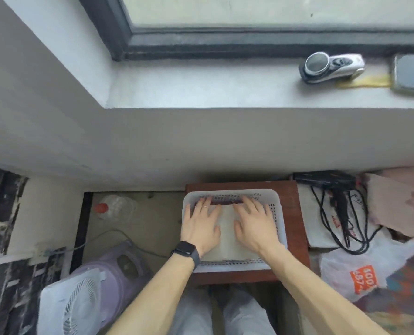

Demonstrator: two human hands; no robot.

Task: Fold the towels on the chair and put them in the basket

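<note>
Lower centre of the frame: a white perforated basket point(235, 267) set on a red-brown wooden chair point(295, 213), covering most of the seat. Inside the basket, a pale folded towel point(227, 238), lying flat on the bottom.

Left hand point(201, 226) laid palm down on the left part of the towel, fingers point(204, 203) straight and spread, gripping nothing, tips reaching up toward the basket's far wall. Right hand point(255, 226) laid the same way on the right part, fingers straight and spread, nothing held. Thumbs turned toward each other, with a strip of towel showing between them. Black watch point(185, 252) on the left wrist, thin ring point(205, 207) on one left finger. Both bare forearms coming in from the bottom edge, above pale trousers point(244, 315).

Left of the chair, on the floor: a clear bottle point(119, 209) with a red cap, and lower left a lilac and white fan point(85, 293) with a grey cable running off behind it.

Right of the chair: a black hair dryer point(327, 181), its cord trailing over a pale cloth bag point(322, 228); below that a white plastic bag point(341, 262) with an orange print; at the right edge a heap of pink cloth point(399, 201).

Upper right, on the grey windowsill point(201, 85) under a dark window frame: an electric shaver point(331, 67), a phone point(411, 73) cut off by the right edge, and a yellow rag point(368, 82) between the two.
</note>
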